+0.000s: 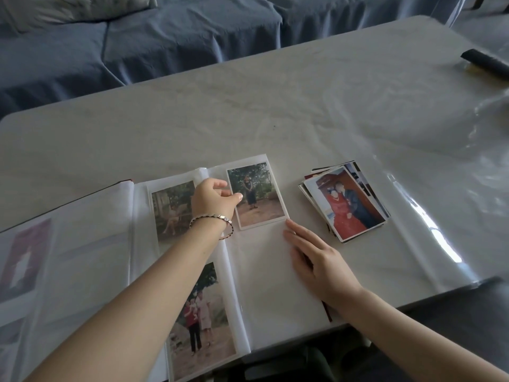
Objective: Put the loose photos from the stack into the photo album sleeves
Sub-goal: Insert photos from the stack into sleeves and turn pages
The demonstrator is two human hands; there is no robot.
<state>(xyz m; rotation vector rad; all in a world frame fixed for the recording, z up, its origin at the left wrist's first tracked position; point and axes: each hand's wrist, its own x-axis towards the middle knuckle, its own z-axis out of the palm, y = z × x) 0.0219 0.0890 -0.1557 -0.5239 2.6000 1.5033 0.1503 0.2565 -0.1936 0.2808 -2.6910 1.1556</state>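
Observation:
An open photo album (264,274) lies on the table in front of me. A photo of a person standing under trees (256,197) sits at the top of the right-hand page, and my left hand (213,201), wearing a bracelet, pinches its left edge. My right hand (316,260) lies flat on the right page below that photo, fingers straight. The left page holds two sleeved photos, one at the top (172,210) and one at the bottom (202,315). The stack of loose photos (348,201) lies to the right of the album, topped by a couple in red and blue.
The pale table (248,106) is covered by a clear plastic sheet (429,194) that wrinkles at the right. A dark flat object (486,63) lies at the far right edge. A blue-covered sofa (137,42) stands behind the table. Turned album pages (66,257) spread to the left.

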